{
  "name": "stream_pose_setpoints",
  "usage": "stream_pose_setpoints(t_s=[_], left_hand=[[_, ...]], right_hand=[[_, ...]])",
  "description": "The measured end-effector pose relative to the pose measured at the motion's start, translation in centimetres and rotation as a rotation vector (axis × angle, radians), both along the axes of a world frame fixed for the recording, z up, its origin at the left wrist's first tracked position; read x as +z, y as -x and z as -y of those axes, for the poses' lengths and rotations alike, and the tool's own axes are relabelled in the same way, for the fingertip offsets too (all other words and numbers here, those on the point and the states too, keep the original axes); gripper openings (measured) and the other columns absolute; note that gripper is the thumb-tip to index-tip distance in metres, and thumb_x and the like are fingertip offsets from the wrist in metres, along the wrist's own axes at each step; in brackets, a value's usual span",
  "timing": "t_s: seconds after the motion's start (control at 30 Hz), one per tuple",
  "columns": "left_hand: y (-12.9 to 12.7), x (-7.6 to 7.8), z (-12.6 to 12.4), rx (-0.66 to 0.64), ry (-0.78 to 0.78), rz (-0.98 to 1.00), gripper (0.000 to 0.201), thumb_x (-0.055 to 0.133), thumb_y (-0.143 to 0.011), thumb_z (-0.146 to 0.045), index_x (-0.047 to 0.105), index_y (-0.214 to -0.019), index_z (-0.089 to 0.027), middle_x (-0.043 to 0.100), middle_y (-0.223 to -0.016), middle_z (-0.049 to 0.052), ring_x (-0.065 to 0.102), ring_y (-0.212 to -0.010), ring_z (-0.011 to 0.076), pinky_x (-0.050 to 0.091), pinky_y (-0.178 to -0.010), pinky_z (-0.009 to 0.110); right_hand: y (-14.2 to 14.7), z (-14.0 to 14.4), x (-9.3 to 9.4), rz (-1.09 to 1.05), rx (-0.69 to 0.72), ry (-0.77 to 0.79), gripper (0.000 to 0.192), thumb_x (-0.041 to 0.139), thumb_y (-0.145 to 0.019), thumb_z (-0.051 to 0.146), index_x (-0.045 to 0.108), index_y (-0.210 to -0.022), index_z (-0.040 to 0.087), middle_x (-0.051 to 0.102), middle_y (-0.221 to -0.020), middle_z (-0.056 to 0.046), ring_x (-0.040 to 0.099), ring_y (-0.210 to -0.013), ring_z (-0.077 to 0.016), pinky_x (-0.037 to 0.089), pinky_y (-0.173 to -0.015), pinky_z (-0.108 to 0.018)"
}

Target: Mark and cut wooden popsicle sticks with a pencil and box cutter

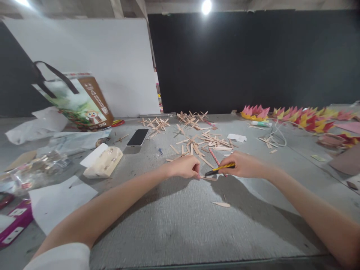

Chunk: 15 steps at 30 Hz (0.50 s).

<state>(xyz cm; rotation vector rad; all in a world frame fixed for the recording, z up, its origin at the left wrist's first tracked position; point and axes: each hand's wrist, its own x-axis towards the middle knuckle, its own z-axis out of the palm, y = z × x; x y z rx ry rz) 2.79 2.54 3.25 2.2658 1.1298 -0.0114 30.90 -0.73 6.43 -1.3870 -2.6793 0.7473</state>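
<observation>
My left hand (186,167) is closed, its fingertips pressing one end of a thin wooden stick (209,179) to the grey tabletop. In my right hand (242,164) is a yellow and black utility knife (222,168), its tip pointing left and touching or just above the stick near my left fingertips. Beneath the knife lies a red patterned strip (213,156), partly covered by my right hand. Nearer to me rests a loose sliver of wood (221,204) with a pointed end. Past my hands is a loose heap of wooden sticks (215,140).
Crossed stick pieces (158,123) lie toward the back, near a smartphone (137,137) and a tissue pack (104,162). A printed carrier bag (81,101) stands at the left. Pink and yellow paper flowers (254,112), a glue stick (261,123) and a white cable (277,137) are at the right.
</observation>
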Motion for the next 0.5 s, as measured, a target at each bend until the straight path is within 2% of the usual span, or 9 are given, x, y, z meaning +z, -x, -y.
stream_pose_setpoints(t_s=[0.5], left_hand=[[-0.11,0.48,0.35,-0.005,-0.016,-0.035,0.022,0.087,-0.086,-0.036,0.071,-0.081,-0.022,0.076,-0.083,-0.001,0.067,-0.078,0.0165,0.038,-0.066,0.027]], right_hand=[[0.39,0.34,0.43,-0.001,0.008,-0.007,0.049,0.056,-0.104,0.060,0.081,-0.088,0.022,0.069,-0.068,-0.001,0.046,-0.057,-0.0131,0.028,-0.056,-0.030]])
